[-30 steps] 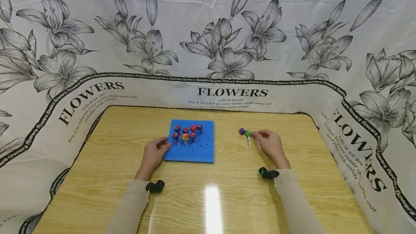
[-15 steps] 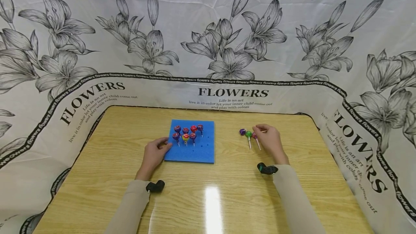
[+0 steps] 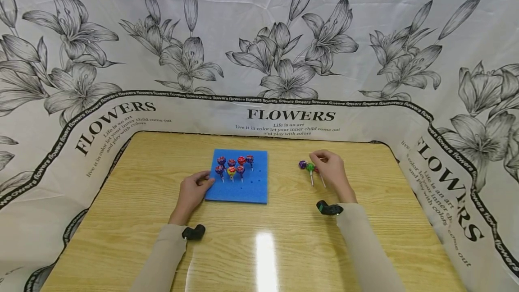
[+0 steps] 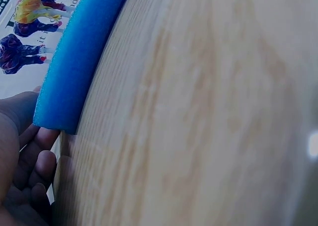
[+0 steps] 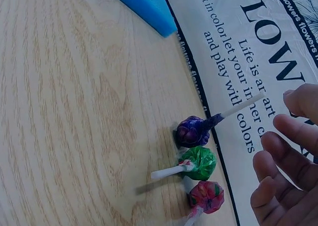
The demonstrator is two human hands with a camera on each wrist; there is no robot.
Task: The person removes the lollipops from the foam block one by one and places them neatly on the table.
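Note:
My left hand (image 3: 193, 193) grips the left edge of a blue foam board (image 3: 251, 190), thumb on the top face and fingers at the side. In the left wrist view that corner of the foam sits between thumb and fingers. Several wrapped lollipops (image 3: 231, 172) stand upright in the board by their sticks. To the right, my right hand (image 3: 333, 172) hovers over three loose lollipops with nothing in its loosely bent fingers. In the right wrist view these are a purple lollipop (image 5: 193, 131), whose stick points up toward the fingers, a green lollipop (image 5: 199, 162) and a pink lollipop (image 5: 207, 196).
Several small holes show in the right part of the foam. The wooden table (image 3: 227, 247) carries a bright light reflection near its front. A white cloth (image 3: 292, 120) printed with flowers and text hangs around the back and sides.
My right hand has let go of the pink lollipop and moved left and slightly away from me, over the loose lollipops. The left hand and the foam board have stayed in place.

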